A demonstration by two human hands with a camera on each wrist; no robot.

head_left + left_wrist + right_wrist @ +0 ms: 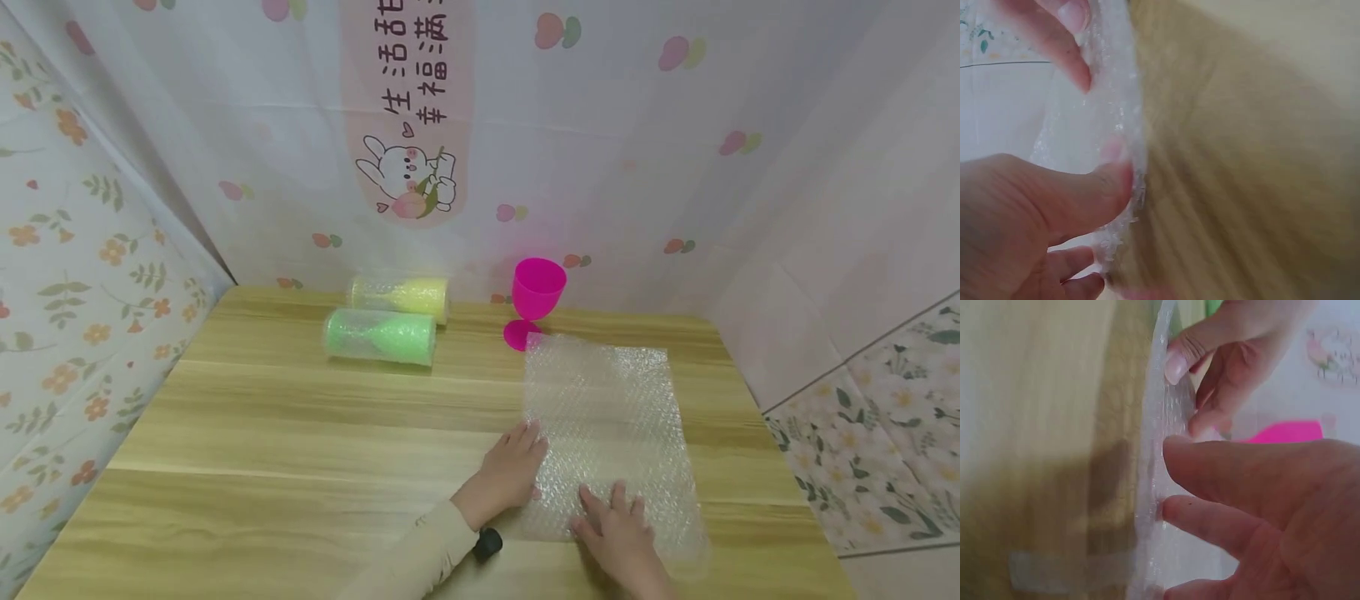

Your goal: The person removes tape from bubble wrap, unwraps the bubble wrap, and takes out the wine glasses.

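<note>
A clear sheet of bubble wrap [611, 400] lies on the right half of the wooden table. My left hand [516, 462] rests at its left edge, thumb [1113, 181] and fingertips touching the film. Spread over the near part of the sheet, my right hand [621, 533] touches it with fairly straight fingers. In the right wrist view, the right thumb [1197, 465] meets the wrap's edge [1150, 462]. A bright pink plastic goblet [537, 287] stands just beyond the sheet's far left corner, which overlaps its round foot in the head view.
At the back left, a green goblet [382, 336] and a yellow goblet [408, 296], each rolled in bubble wrap, lie on their sides. Printed cloth [622, 167] hangs behind the wooden table [285, 442] and at both sides. A small black object [488, 543] sits by the left wrist.
</note>
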